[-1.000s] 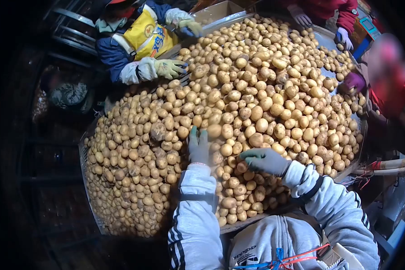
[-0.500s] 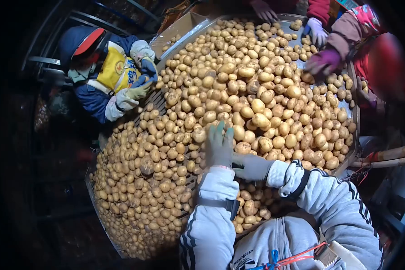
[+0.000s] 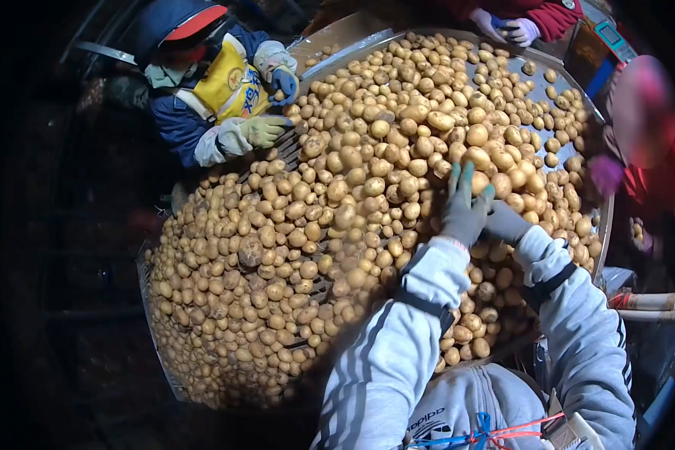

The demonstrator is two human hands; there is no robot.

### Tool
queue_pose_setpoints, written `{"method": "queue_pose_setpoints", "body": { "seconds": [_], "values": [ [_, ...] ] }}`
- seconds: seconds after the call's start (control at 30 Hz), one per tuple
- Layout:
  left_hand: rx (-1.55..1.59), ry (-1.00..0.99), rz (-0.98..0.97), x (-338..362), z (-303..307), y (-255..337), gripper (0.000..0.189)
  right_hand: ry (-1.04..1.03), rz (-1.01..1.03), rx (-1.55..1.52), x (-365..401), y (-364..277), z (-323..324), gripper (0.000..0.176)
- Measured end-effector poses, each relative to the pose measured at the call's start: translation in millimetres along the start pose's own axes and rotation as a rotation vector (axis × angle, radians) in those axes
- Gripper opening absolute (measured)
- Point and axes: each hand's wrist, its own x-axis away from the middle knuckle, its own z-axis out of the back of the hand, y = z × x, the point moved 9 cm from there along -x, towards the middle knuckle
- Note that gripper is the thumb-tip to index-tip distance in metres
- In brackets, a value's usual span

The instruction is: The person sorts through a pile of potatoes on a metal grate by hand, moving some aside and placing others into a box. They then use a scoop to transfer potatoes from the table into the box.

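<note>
A thick heap of potatoes covers a large metal sorting surface. My left hand, in a grey glove with green fingertips, lies on the heap at right of centre, fingers spread and pointing away from me, against several larger potatoes. Close beside it on the right is my right hand, also gloved in grey; its fingers are hidden behind the left hand and among the potatoes, so its grip does not show.
A co-worker in a yellow vest stands at the left edge, gloved hands by the potatoes. Another co-worker's gloved hands are at the far edge. A person in red is at the right, near pale pipes.
Both my hands have moved right across the heap. The view has shifted too. The far co-worker's hands are now together, and the right-hand person's purple glove has drawn back to the edge.
</note>
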Motion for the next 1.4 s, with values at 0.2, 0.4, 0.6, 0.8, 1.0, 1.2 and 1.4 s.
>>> {"method": "queue_pose_setpoints", "body": {
  "seconds": [0.2,0.4,0.6,0.8,1.0,1.2,1.4],
  "values": [
    [-0.042,0.185,0.146,80,151,-53,0.054,0.298,-0.058,-0.477,20,-17,55,0.041],
    [-0.48,0.263,0.352,135,284,-156,0.058,0.041,0.138,-0.011,50,-73,-66,0.041],
    [-0.37,0.307,0.37,100,257,-169,0.069,0.197,0.505,0.54,2,-117,-163,0.053],
    [-0.48,0.216,0.395,71,251,-140,0.068,-0.162,0.237,0.901,-60,-97,-199,0.074],
    [-0.52,0.15,0.319,56,221,-165,0.061,-0.028,0.296,0.885,-87,-97,-199,0.072],
    [-0.594,0.031,0.251,54,220,-159,0.056,0.024,0.42,0.912,-66,-98,-208,0.072],
    [-0.53,-0.046,0.318,61,233,-146,0.053,-0.082,0.347,0.859,-74,-93,-197,0.071]
  ]
}}
